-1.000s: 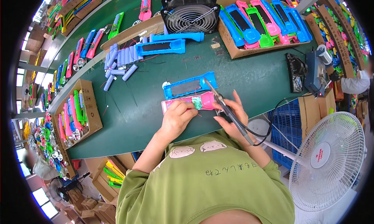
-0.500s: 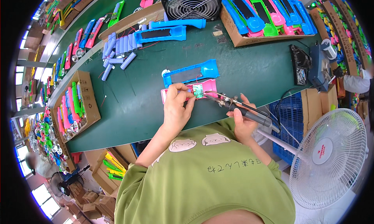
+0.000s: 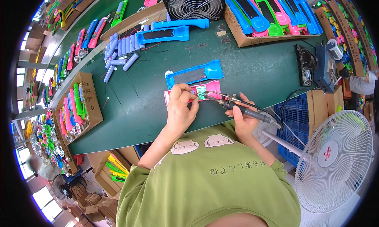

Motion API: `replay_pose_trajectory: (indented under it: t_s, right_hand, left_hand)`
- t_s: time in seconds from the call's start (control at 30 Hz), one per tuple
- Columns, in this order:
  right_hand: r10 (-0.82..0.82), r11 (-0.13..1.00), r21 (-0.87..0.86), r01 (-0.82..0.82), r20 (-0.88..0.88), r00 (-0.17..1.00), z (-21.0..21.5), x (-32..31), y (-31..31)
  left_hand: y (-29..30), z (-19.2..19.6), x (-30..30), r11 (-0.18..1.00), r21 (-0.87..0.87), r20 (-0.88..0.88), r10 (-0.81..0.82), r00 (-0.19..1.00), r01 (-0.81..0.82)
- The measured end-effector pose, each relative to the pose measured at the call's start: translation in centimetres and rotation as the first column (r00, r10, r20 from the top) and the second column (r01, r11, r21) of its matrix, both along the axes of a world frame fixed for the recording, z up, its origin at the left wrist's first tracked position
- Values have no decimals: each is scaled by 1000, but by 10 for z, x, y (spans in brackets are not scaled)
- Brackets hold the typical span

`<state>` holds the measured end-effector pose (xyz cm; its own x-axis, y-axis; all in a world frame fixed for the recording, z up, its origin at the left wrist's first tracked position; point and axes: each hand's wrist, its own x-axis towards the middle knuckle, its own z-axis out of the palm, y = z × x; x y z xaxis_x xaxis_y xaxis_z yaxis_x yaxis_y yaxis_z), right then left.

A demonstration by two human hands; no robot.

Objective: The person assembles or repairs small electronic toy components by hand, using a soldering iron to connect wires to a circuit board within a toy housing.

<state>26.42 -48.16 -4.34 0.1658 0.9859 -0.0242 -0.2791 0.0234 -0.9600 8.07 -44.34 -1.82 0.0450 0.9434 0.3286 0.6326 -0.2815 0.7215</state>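
A pink plastic housing [image 3: 213, 87] lies on the green bench in front of me, with a small green circuit board [image 3: 201, 91] in it. My left hand [image 3: 182, 107] rests over the housing's left part, thumb and fingers pinched close to the board; whatever is between the fingertips is hidden. My right hand [image 3: 245, 118] grips a soldering iron [image 3: 248, 112] by its dark handle. A thin metal guide tube runs along the iron, and its tip end reaches the board. Just beyond, a blue housing [image 3: 193, 74] lies open side up, with a red wire leading between the two.
Purple battery cells [image 3: 125, 45] and blue housings [image 3: 164, 35] lie at the back, beside a black fan [image 3: 194, 5]. Cardboard boxes of housings stand at back right [image 3: 252, 41] and left [image 3: 94, 102]. A soldering station [image 3: 324, 67] sits right; a white fan [image 3: 333, 160] stands below.
My right hand has shifted slightly left and up, bringing the soldering iron's tip further over the circuit board. My left hand stays almost in place.
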Motion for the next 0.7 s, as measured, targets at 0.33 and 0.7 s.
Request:
replay_pose_trajectory:
  t_s: [0.33, 0.7]
  right_hand:
    - [-18, 1000, 11, 18, -16, 1000, 1, 2, 1]
    - [-32, 924, 314, -216, 629, 777, 21, 23, 7]
  left_hand:
    - [3, 0, -1, 1000, 21, -24, -21, 999, 22]
    - [4, 10, 0, 998, -54, -107, -23, 994, 17]
